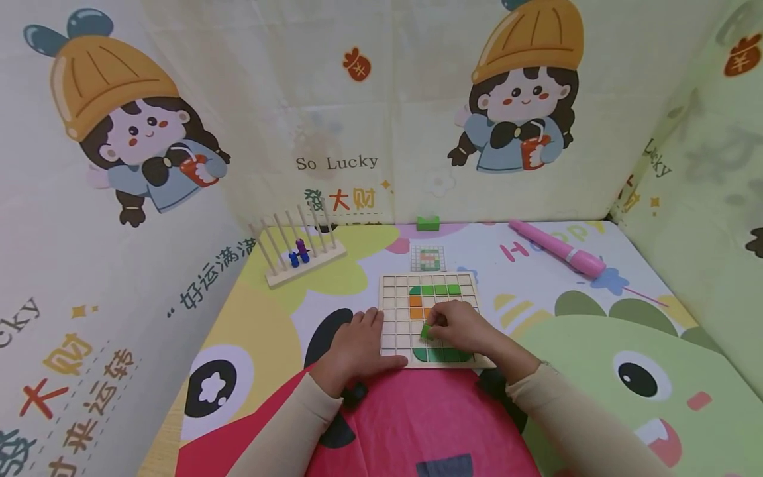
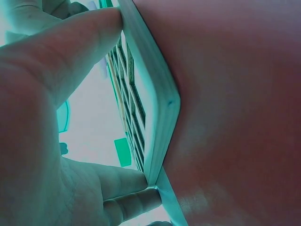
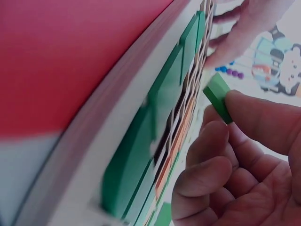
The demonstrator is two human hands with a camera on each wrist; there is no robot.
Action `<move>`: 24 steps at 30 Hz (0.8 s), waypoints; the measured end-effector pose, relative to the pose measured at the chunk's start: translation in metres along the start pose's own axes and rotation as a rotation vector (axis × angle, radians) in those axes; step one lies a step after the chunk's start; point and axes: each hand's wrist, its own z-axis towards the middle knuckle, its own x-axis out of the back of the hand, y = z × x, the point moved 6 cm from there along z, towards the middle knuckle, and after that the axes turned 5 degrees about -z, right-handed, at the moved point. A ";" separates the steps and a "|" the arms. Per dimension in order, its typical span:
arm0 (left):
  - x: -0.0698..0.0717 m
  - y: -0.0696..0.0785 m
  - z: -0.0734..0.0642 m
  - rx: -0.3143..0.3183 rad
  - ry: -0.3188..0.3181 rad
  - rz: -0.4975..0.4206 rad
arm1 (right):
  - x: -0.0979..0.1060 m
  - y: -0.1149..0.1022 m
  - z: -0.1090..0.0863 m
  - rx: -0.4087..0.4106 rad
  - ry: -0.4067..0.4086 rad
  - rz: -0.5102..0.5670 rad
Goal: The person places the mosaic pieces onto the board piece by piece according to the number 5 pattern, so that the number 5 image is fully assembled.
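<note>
A wooden grid board (image 1: 393, 324) lies flat in front of the person. Light green tiles (image 1: 441, 289) form a row near its far side, orange tiles (image 1: 415, 307) sit mid-board, and dark green tiles (image 1: 420, 354) line the near side. Between thumb and forefinger, the right hand (image 1: 463, 326) pinches a green square tile (image 3: 217, 97), tilted above the board's cells. The left hand (image 1: 353, 348) rests at the board's near left corner. Its extended thumb (image 2: 80, 44) touches one edge and its fingers the other, as the left wrist view shows.
Behind the board lies a small pattern card (image 1: 428, 258), with a green block (image 1: 428, 224) farther back. A wooden peg stand (image 1: 306, 264) with blue and purple beads stands at the back left. A pink pen-shaped object (image 1: 557, 248) lies at the back right.
</note>
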 end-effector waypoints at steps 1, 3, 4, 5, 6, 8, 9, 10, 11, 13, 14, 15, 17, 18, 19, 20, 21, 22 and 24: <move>0.000 0.000 0.000 -0.002 0.001 0.003 | -0.002 -0.003 0.001 0.003 -0.011 -0.009; 0.000 0.000 0.000 -0.006 0.001 0.008 | -0.006 -0.008 0.003 0.019 -0.029 -0.025; -0.001 0.000 0.000 -0.007 0.000 0.008 | -0.007 -0.011 0.003 0.027 -0.035 -0.038; -0.001 0.000 0.000 -0.007 -0.001 0.007 | -0.008 -0.013 0.004 0.034 -0.041 -0.043; -0.001 0.000 0.000 -0.006 0.000 0.005 | -0.009 -0.014 0.004 0.037 -0.047 -0.048; -0.002 0.001 0.000 -0.004 -0.002 0.000 | -0.009 -0.017 0.005 0.047 -0.053 -0.060; -0.002 0.001 0.000 -0.003 -0.002 -0.001 | -0.010 -0.018 0.006 0.049 -0.056 -0.066; -0.002 0.001 0.001 -0.002 -0.002 -0.002 | -0.010 -0.018 0.006 0.052 -0.060 -0.072; -0.001 0.002 0.001 -0.001 -0.002 -0.006 | -0.010 -0.019 0.007 0.053 -0.063 -0.075; -0.001 0.002 0.001 0.000 0.000 -0.009 | -0.011 -0.019 0.007 0.055 -0.071 -0.086; -0.001 0.003 0.001 0.000 0.000 -0.012 | -0.012 -0.019 0.007 0.054 -0.074 -0.093; -0.001 0.003 0.001 0.001 0.000 -0.014 | -0.013 -0.019 0.007 0.051 -0.078 -0.101; -0.001 0.004 0.001 0.001 -0.002 -0.018 | -0.014 -0.018 0.008 0.036 -0.084 -0.114; -0.001 0.005 0.001 0.001 -0.003 -0.017 | -0.014 -0.018 0.008 0.030 -0.086 -0.121; -0.001 0.005 0.001 0.002 -0.005 -0.017 | -0.015 -0.018 0.008 0.024 -0.087 -0.128; -0.001 0.005 0.001 0.001 -0.006 -0.018 | -0.015 -0.017 0.008 0.018 -0.088 -0.133; -0.001 0.006 0.001 0.001 -0.008 -0.016 | -0.016 -0.017 0.008 0.013 -0.089 -0.138; -0.001 0.006 0.001 0.001 -0.009 -0.017 | -0.017 -0.017 0.008 0.010 -0.089 -0.140; 0.000 0.006 0.002 0.001 -0.011 -0.015 | -0.018 -0.017 0.009 0.004 -0.087 -0.148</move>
